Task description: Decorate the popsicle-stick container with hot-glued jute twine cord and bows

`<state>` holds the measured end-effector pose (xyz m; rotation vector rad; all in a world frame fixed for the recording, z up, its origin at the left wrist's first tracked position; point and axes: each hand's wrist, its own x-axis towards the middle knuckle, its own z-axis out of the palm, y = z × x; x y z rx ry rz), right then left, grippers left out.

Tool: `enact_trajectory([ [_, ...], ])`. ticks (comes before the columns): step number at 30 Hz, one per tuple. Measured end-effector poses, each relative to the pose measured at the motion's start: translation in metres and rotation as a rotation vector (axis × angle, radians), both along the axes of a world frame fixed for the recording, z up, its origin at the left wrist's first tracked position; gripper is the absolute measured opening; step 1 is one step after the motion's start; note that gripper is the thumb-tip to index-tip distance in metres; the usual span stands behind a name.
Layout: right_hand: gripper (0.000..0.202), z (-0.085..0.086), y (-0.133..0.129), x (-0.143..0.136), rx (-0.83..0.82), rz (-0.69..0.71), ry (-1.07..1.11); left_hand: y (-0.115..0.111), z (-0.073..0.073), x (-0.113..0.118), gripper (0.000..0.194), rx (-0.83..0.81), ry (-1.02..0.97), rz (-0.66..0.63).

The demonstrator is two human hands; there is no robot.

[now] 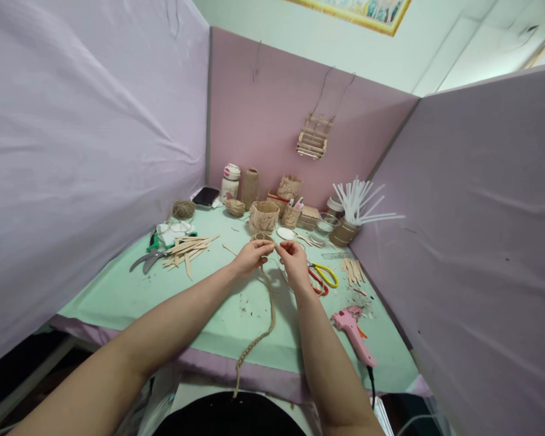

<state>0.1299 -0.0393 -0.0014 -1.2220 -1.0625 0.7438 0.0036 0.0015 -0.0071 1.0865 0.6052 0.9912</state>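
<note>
Near the middle of the green table cover [163, 306], my left hand [254, 257] and my right hand [294, 259] almost touch at the fingertips. Both pinch brown twine between them. A braided twine cord [272, 309] hangs from beneath my left fingers, runs over the cloth and drops past the front edge to the dark clothing on my lap. Just behind the hands lies a small coil of twine, and past it stands a round container with a brown, rough covering [263, 216].
Pruning shears [151, 261] and wooden sticks [188, 251] lie left. Scissors with yellow and red handles [326, 275] and a pink glue gun [354, 332] lie right. Jars, twine balls and a jar of white sticks [344, 231] line the back.
</note>
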Motion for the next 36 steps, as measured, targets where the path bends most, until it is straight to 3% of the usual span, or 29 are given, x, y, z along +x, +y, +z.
enact_trajectory([
  [4,0.016,0.001,-0.002,-0.004,0.084,-0.032,-0.151,0.002,-0.002,0.001,0.037,0.052,0.014,0.063],
  [18,0.02,0.001,-0.005,-0.005,0.158,-0.109,-0.363,-0.006,0.001,0.0,0.021,0.395,0.218,0.358],
  [22,0.012,-0.002,-0.006,-0.007,0.2,-0.165,-0.449,-0.006,0.001,0.002,0.017,0.339,0.201,0.359],
  [28,0.012,-0.001,-0.008,-0.012,0.299,-0.211,-0.614,-0.002,-0.004,0.006,0.023,0.099,0.071,0.241],
  [32,0.011,0.003,-0.008,-0.012,0.222,-0.137,-0.407,0.0,-0.006,0.006,0.03,0.066,0.055,0.186],
  [36,0.016,0.003,-0.005,-0.008,0.155,-0.062,-0.296,0.0,-0.005,0.005,0.032,0.104,0.059,0.217],
])
